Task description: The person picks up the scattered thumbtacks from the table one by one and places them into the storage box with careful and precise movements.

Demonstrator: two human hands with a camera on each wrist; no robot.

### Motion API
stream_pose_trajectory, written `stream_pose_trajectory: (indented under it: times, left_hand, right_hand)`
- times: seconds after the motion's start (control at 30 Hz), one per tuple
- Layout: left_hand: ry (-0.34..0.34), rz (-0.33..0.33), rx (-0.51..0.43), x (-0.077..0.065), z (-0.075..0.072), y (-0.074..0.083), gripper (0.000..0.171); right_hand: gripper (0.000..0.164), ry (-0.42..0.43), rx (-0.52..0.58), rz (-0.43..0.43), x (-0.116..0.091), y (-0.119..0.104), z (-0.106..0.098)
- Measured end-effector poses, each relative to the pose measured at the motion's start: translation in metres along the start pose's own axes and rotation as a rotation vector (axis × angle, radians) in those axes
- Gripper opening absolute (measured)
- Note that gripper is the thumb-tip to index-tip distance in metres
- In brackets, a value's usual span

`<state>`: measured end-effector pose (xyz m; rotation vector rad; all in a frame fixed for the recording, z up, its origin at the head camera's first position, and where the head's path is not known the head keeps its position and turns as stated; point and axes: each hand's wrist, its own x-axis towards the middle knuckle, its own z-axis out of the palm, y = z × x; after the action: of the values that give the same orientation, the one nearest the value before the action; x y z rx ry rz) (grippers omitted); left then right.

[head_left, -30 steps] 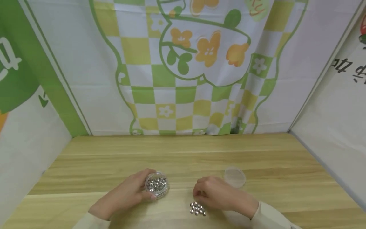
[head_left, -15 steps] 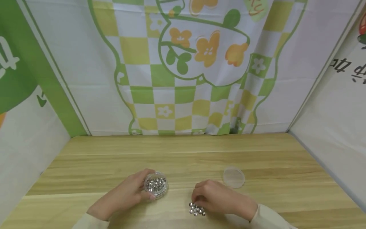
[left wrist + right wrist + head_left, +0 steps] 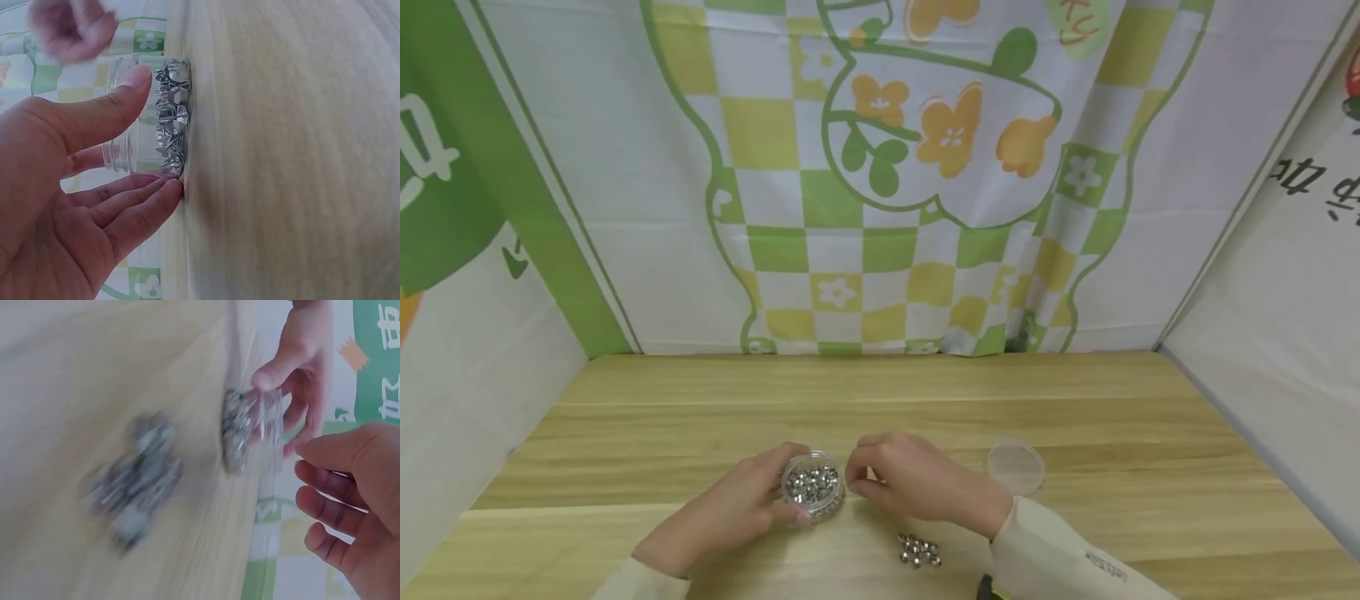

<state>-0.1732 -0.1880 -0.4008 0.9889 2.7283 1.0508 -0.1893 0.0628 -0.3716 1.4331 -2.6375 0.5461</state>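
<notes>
A clear round jar with silver thumbtacks in its bottom stands uncapped on the table. My left hand grips its side, thumb on the near side and fingers round the far side. Just right of the jar's rim is my right hand, fingers loosely bent. In the right wrist view, thumb and forefinger tips lie close together with nothing visible between them. Nearer the person, a small pile of thumbtacks lies heads up on the table; it looks blurred in the right wrist view.
A clear round lid lies flat on the wooden table, right of the right hand. A patterned curtain hangs behind the table's far edge, and printed panels stand at both sides.
My right hand went down to the thumbtack pile, then moved left and away from the person to beside the jar. The left hand keeps its grip on the jar in the same place.
</notes>
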Motion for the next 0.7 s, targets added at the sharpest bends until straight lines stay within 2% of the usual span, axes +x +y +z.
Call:
stream_pose_trajectory:
  times: [0.17, 0.33, 0.5, 0.7]
  left_hand:
    - [-0.017, 0.012, 0.008, 0.0, -0.001, -0.001, 0.064]
    - [-0.024, 0.023, 0.0, 0.0, -0.002, -0.002, 0.06]
    - [-0.008, 0.01, 0.014, 0.0, -0.001, -0.002, 0.064]
    - [0.016, -0.001, 0.024, 0.0, -0.001, 0.001, 0.064]
  right_hand:
    - [0.004, 0.04, -0.031, -0.025, 0.033, -0.009, 0.007]
    - [0.004, 0.045, -0.019, -0.017, 0.044, -0.012, 0.013]
    - [0.006, 0.05, 0.003, 0.008, 0.034, -0.01, 0.011]
    - [0.005, 0.003, 0.051, 0.044, -0.003, -0.007, -0.001]
